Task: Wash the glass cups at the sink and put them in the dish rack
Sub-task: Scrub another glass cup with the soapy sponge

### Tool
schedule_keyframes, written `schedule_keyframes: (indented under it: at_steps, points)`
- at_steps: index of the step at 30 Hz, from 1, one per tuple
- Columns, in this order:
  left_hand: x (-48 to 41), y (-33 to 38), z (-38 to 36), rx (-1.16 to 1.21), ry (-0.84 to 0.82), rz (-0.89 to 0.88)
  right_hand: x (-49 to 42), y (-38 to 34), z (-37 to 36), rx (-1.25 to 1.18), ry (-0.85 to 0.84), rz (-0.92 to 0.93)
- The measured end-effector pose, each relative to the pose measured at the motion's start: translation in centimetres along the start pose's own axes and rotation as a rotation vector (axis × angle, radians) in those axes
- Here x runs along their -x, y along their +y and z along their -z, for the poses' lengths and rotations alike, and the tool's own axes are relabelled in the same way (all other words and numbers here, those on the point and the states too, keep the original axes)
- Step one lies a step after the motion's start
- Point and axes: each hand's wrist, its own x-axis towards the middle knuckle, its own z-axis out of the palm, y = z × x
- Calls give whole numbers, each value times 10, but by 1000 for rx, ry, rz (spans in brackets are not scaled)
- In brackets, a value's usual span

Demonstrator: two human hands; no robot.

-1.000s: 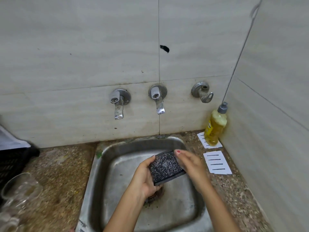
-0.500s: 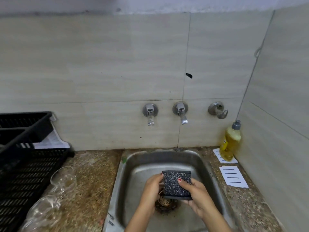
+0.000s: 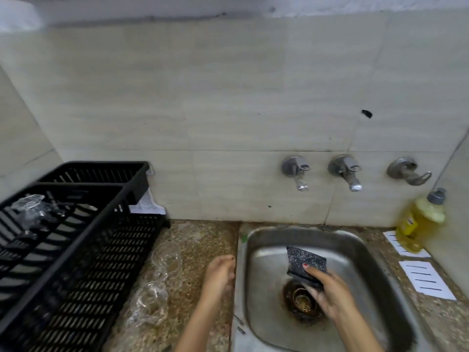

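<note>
The washing is judged barely begun: a farther glass cup (image 3: pixel 167 257) and a nearer glass cup (image 3: pixel 149 304) are seen on the counter just left of the left hand (image 3: pixel 219 273), beside the dish rack (image 3: pixel 106 270), where only something clear is made out (glass or plastic cannot be told). The sponge (image 3: pixel 305 260) is pinched by the right hand (image 3: pixel 327 293) over the sink (image 3: pixel 355 252). Nothing is held by the left hand, whose loosely bent fingers are kept apart from the cups.
</note>
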Motion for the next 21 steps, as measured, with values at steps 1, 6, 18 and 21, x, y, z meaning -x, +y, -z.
schedule_keyframes:
  at_steps: [1, 6, 18, 21]
  points:
    - [-8, -1, 15, -27, 58, -40, -2, 3, -5, -4, 13, 2]
    - [-56, -9, 83, -337, 328, -218, -12, 26, -33, -2, 28, 33]
    - [-103, -22, 140, -914, 419, 148, -38, 51, -52, -97, 139, -65]
    - [-109, -28, 148, -940, 365, 122, -42, 50, -53, -117, 141, -66]
